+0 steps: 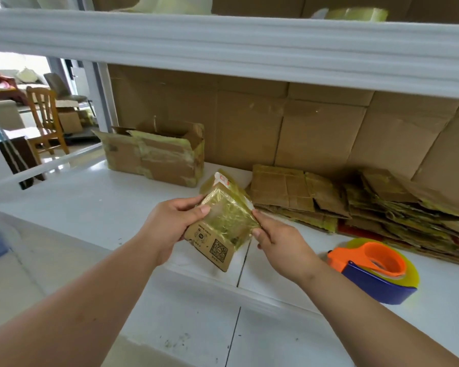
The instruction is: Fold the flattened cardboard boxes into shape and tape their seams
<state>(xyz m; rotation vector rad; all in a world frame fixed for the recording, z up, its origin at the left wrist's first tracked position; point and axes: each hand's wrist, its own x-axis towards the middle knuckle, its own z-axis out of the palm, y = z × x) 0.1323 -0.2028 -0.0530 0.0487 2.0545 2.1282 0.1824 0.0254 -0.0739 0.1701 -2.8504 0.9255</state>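
Both forearms fill the near foreground, reaching over the white shelf top [96, 207].

Far left on the shelf: open carton [154, 157], old yellowish tape patches on it, flaps up, standing well apart from the work.

Left hand [170, 223] curls round the left edge of the small box [220, 221], thumb on the front face, fingers behind. Box is held off the surface, tilted, roughly centre frame. Upper part is wrapped in yellowish translucent tape, QR print on the bare cardboard at the lower end.

Right hand [278, 245] pinches the right edge, thumb and fingertips on the taped corner.

Handling guess: light, thin board, moderately stiff along creases but will crush if squeezed mid-panel. Taped surface is probably slick, and the bare cardboard end grips better. Hold at edges and corners, not on face centres.

Right of the box: stack of flattened boxes [355, 205] against the cardboard back wall, many with tape residue. Thin and floppy, I'd say; lift one by a long edge.

Nearer, far right: tape dispenser [374, 268], orange and blue, resting on the shelf, untouched.
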